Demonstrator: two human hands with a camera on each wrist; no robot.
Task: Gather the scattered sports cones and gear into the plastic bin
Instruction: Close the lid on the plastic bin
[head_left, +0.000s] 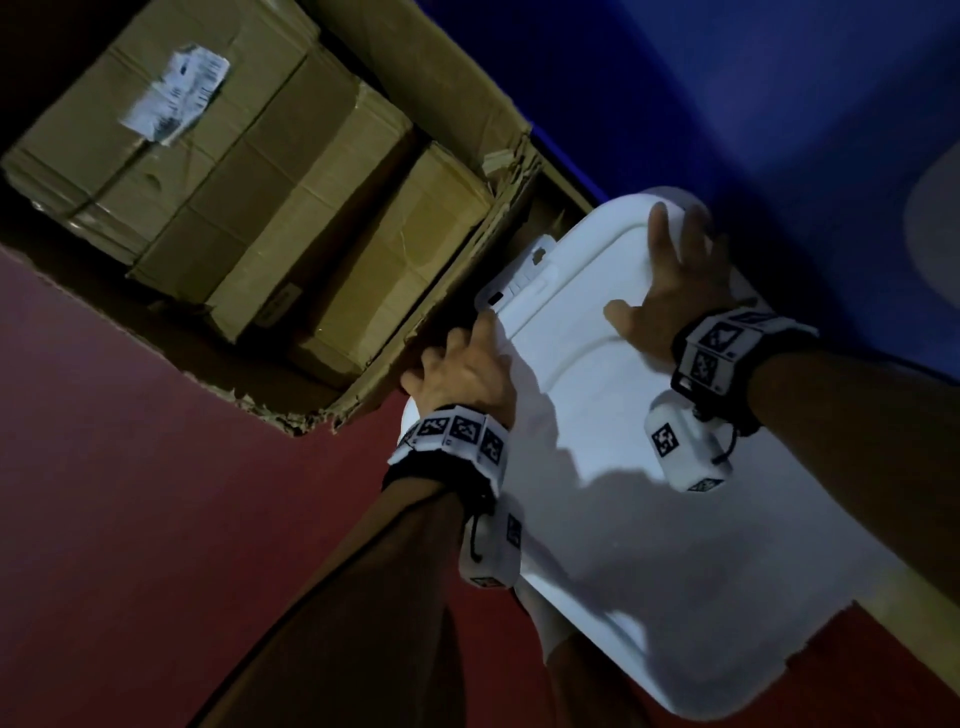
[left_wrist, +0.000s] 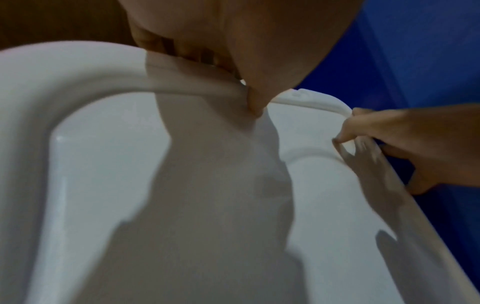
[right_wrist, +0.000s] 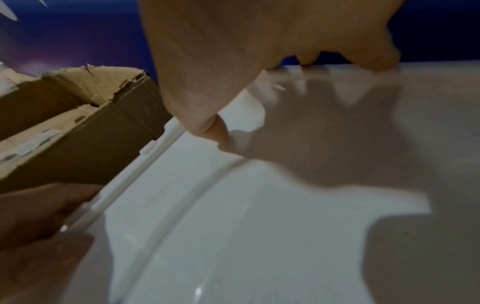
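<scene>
Nearest in the head view, both forearms reach out over a white lid (head_left: 597, 467) that takes up the lower right of the frame; its near corner is cut off at the bottom edge. Whatever sits under the lid is hidden, so the bin itself and anything in it cannot be made out, and no cones or gear show in any view.

The left hand (head_left: 460, 371) is at the lid's left edge. Its grip is curled round that rim: the left wrist view shows the fingers tucked under the edge and the thumb (left_wrist: 255, 102) pressing down on top. The shadow of hand and wrist camera covers much of the lid's middle (both wrist views are soft and dim).

Farther along, the right hand (head_left: 675, 280) lies on the lid near its far corner, grip spread, with fingertips (right_wrist: 384, 59) reaching the far rim and the thumb (right_wrist: 215, 131) resting on the flat surface. Whether the fingertips hook over that rim cannot be told.

Beyond the left hand stands a torn cardboard box (head_left: 457, 270) holding smaller taped cartons (head_left: 218, 171), one with a blurred paper label (head_left: 174, 93). The floor is red (head_left: 130, 493) to the left and blue (head_left: 727, 104) to the right.
</scene>
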